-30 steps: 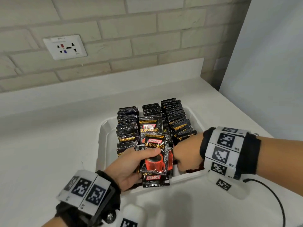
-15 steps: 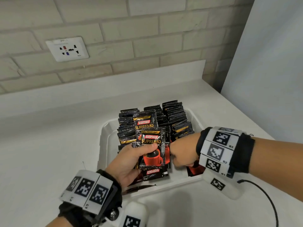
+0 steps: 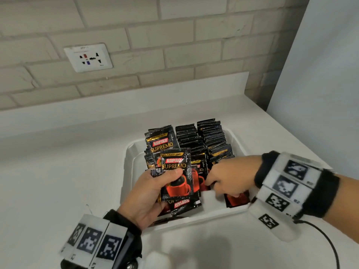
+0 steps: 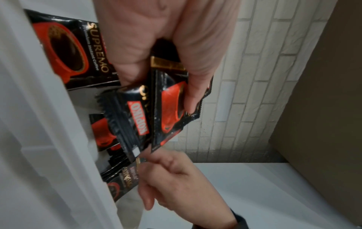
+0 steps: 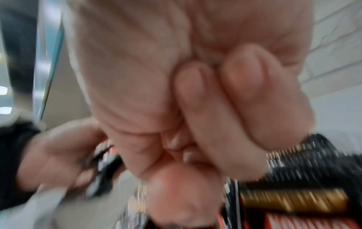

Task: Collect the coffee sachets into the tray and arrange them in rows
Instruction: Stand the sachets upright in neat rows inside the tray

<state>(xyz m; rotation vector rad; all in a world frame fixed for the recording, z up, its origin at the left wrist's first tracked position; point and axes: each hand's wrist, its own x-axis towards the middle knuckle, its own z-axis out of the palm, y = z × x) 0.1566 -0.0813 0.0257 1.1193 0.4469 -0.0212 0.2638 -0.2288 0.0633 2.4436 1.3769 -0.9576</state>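
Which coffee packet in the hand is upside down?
The lowest sachet in the left hand: its red KOPIKO label reads upside down, unlike the front sachet.

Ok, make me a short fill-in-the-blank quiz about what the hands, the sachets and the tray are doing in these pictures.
1. The left hand holds a bunch of ____ sachets.
2. The upright sachets stand in rows inside a ____ tray.
3. The right hand reaches into the tray's ____ end.
4. On the brick wall is a white ____.

Missing words: coffee; white; near; socket

Pale brick wall (image 3: pixel 174 35) (one socket (image 3: pixel 88 57)), white counter (image 3: pixel 58 162)
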